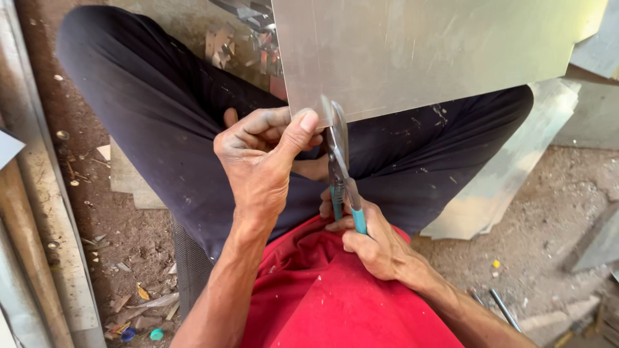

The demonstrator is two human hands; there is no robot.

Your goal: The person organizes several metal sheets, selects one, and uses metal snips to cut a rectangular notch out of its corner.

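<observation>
The right hand (374, 241) gripped teal-handled tin snips (340, 171), blades biting the metal sheet (425, 51) edge. The left hand (261, 158) was closed, pinching that edge beside the blades

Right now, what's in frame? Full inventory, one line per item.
Flat silvery sheet of metal: one, dull grey, top of view, lower edge at the snip blades.
Metal snips with teal handles: one, steel blades, centre, blades at the sheet's lower edge.
Pale offcut metal sheets: a stack, exact count unclear, on the dirt at right.
Small metal scraps: many, silvery, ground at top centre.
Long metal bars: several, grey and rusty, left edge.
Thin dark rods: two, lower right.
Dirt floor: brown, littered with bits.
Dark trousers: person's legs, under the sheet.
Red shirt: bottom centre.
Left hand: fingers curled at the sheet's lower edge.
Right hand: gripping the snip handles.
</observation>
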